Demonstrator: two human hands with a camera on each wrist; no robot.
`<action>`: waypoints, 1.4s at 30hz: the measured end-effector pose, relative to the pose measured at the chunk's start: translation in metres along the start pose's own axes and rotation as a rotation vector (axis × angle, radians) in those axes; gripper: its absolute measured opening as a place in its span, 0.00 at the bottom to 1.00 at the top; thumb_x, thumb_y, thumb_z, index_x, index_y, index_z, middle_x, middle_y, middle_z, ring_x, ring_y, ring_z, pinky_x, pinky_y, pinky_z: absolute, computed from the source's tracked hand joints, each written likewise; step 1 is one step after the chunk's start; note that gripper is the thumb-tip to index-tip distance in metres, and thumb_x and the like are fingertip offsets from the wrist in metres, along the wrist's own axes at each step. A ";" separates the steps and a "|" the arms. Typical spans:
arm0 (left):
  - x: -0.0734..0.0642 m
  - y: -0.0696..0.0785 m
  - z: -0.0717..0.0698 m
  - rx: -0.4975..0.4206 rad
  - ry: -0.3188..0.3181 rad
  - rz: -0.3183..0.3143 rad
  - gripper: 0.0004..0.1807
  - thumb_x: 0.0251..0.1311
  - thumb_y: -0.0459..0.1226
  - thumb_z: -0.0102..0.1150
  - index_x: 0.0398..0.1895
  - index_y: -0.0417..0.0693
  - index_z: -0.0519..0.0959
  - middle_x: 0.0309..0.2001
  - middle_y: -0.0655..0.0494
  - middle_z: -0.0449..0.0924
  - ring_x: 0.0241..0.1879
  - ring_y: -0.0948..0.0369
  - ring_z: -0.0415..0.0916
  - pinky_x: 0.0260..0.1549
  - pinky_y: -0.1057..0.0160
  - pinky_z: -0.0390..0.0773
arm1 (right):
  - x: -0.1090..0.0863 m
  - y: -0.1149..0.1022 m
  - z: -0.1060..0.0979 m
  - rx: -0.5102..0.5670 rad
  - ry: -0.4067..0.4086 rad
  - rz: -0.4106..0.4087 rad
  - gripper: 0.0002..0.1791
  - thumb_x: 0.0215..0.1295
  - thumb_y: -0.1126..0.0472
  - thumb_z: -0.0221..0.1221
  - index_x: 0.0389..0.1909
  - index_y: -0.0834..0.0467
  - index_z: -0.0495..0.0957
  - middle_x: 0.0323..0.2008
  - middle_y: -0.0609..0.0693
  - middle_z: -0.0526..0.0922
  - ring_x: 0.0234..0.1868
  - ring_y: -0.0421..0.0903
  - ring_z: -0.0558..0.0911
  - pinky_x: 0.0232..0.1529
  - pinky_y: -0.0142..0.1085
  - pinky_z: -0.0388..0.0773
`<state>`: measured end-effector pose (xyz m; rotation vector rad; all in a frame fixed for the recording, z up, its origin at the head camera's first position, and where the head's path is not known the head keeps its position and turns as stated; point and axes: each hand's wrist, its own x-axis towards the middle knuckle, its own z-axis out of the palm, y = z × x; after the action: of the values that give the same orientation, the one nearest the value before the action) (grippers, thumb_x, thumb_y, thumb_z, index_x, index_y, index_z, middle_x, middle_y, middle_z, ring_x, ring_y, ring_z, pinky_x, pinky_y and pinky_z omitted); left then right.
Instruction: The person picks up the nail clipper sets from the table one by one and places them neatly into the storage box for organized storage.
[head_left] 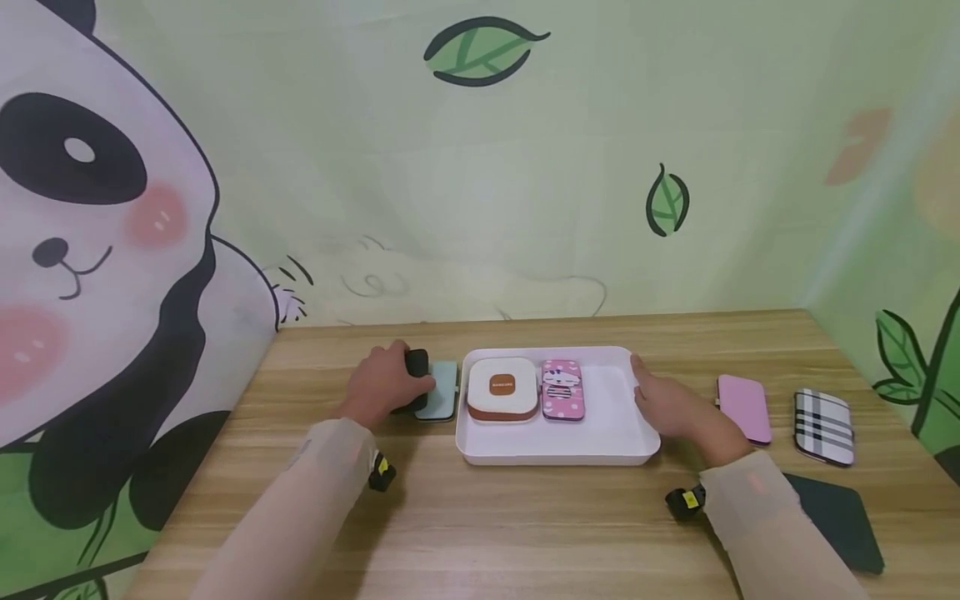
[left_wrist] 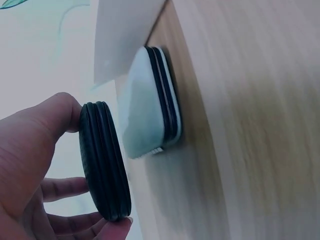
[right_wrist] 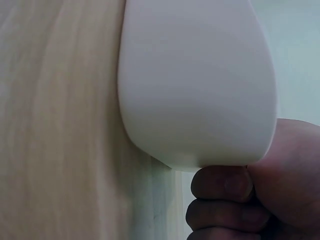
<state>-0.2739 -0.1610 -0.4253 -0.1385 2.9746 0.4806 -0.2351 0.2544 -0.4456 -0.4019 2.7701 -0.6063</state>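
Upright between the thumb and fingers of my left hand (head_left: 381,382) is a small black case (left_wrist: 102,162) with ridged edges. Just right of it, a light blue case (head_left: 442,392) with dark edging lies on the table, next to the white tray (head_left: 611,429). My right hand (head_left: 675,407) grips the tray's right end, thumb at the rim and fingers curled outside the wall. Inside the tray sit a white-topped square case (head_left: 501,404) with brown sides and label, and a pink patterned case (head_left: 562,404) with a cat picture.
To the right on the wooden table (head_left: 525,525) lie a plain pink case (head_left: 745,408) and a black-and-white plaid case (head_left: 823,427). A dark flat item (head_left: 843,521) is partly hidden by my right sleeve. A printed backdrop (head_left: 480,183) rises behind the table.
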 end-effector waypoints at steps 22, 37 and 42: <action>-0.016 0.067 0.003 -0.029 0.012 0.104 0.40 0.55 0.56 0.62 0.67 0.45 0.68 0.51 0.43 0.76 0.44 0.49 0.75 0.44 0.53 0.79 | 0.001 0.003 0.002 0.013 -0.014 0.005 0.34 0.80 0.60 0.35 0.76 0.73 0.34 0.65 0.73 0.67 0.41 0.53 0.77 0.44 0.46 0.74; -0.022 0.115 0.009 -0.027 -0.013 0.177 0.36 0.53 0.56 0.64 0.60 0.46 0.71 0.44 0.47 0.77 0.39 0.53 0.75 0.38 0.58 0.80 | -0.002 -0.003 -0.002 0.029 -0.029 0.008 0.35 0.81 0.59 0.34 0.77 0.71 0.30 0.62 0.73 0.69 0.41 0.53 0.77 0.46 0.48 0.74; -0.024 0.128 0.015 -0.009 -0.036 0.170 0.40 0.54 0.58 0.63 0.66 0.47 0.67 0.47 0.46 0.76 0.41 0.52 0.75 0.38 0.57 0.82 | -0.003 -0.003 -0.003 0.028 -0.022 0.006 0.34 0.81 0.58 0.33 0.77 0.72 0.34 0.55 0.72 0.74 0.38 0.52 0.78 0.46 0.49 0.75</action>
<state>-0.2624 -0.0338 -0.3969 0.1221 2.9631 0.5104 -0.2327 0.2538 -0.4414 -0.3924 2.7381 -0.6345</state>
